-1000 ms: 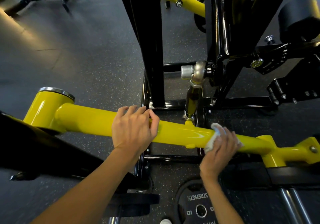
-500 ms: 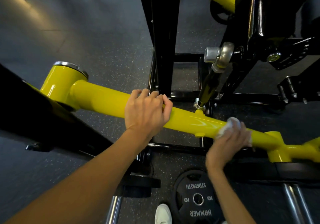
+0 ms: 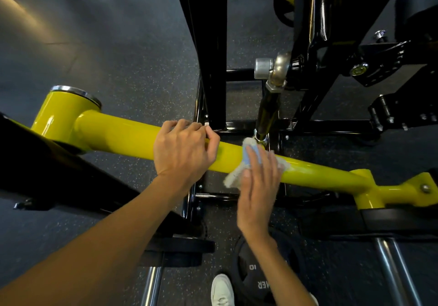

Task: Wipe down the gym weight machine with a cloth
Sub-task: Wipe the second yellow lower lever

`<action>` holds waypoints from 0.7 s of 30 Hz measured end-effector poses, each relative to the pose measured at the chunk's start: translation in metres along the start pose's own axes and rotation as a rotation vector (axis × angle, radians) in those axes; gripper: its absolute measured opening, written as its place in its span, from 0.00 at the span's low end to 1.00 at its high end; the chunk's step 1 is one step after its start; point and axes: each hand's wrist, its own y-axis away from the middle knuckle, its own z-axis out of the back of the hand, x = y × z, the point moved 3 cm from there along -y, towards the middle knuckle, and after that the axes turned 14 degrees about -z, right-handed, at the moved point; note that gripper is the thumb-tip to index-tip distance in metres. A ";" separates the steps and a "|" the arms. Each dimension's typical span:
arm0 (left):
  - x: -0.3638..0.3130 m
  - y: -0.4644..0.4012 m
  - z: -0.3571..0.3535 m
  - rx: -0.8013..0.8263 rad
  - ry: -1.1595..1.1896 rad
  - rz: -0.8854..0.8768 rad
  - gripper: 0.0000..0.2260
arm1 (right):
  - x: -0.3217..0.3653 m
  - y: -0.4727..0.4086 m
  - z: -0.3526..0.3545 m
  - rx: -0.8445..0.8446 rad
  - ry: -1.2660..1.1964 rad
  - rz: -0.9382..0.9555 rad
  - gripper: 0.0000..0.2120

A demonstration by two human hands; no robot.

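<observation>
Cloth (image 3: 239,173), pale and fluffy with a light blue patch, is draped over the yellow arm (image 3: 123,136) of the weight machine, just right of the arm's middle and directly below the chrome-capped rod (image 3: 269,113) that meets the arm there. One frayed corner hangs down the near side of the arm; another edge peeks out on the far side.

Right hand (image 3: 258,187) lies flat on the cloth, fingers straight and close together, pressing it against the tube with nothing curled round it. Left hand (image 3: 182,149) sits on the arm just left of the cloth, fingers curled over the top of the tube and thumb tucked beside them, gripping it.

The arm is a round, glossy painted tube that runs from a short cylinder with a polished metal cap (image 3: 75,92) at its left end to a welded bracket with a bolt (image 3: 425,188) at its right end. Behind it stand glossy black steel uprights (image 3: 208,45) and a black base frame (image 3: 331,125).

Below the arm, near the right wrist, a black weight plate (image 3: 256,275) with white lettering lies beside a white shoe (image 3: 221,290). The speckled dark rubber floor (image 3: 106,45) spreads beyond the arm's left end.
</observation>
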 end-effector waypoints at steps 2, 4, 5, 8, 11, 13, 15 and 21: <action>0.001 0.000 0.000 0.011 0.005 0.002 0.25 | -0.029 -0.012 0.013 -0.039 -0.099 -0.120 0.21; 0.001 0.000 0.000 0.005 0.001 0.003 0.25 | -0.059 -0.026 0.027 -0.119 -0.125 -0.260 0.21; 0.001 0.000 0.000 -0.004 -0.003 0.005 0.25 | -0.072 -0.033 0.033 -0.150 -0.125 -0.316 0.21; 0.000 0.000 0.000 -0.021 0.000 0.008 0.25 | -0.096 -0.055 0.046 -0.226 -0.215 -0.476 0.16; 0.000 0.000 -0.001 -0.044 -0.006 0.009 0.25 | -0.112 -0.075 0.057 -0.280 -0.307 -0.649 0.20; 0.000 0.000 -0.001 -0.065 -0.013 0.012 0.24 | -0.127 -0.086 0.065 -0.337 -0.281 -0.714 0.21; 0.000 0.001 -0.002 -0.081 -0.009 0.010 0.24 | -0.137 -0.094 0.070 -0.392 -0.237 -0.770 0.23; 0.001 0.001 -0.004 -0.126 -0.006 0.009 0.24 | -0.119 -0.097 0.072 -0.398 -0.198 -0.953 0.21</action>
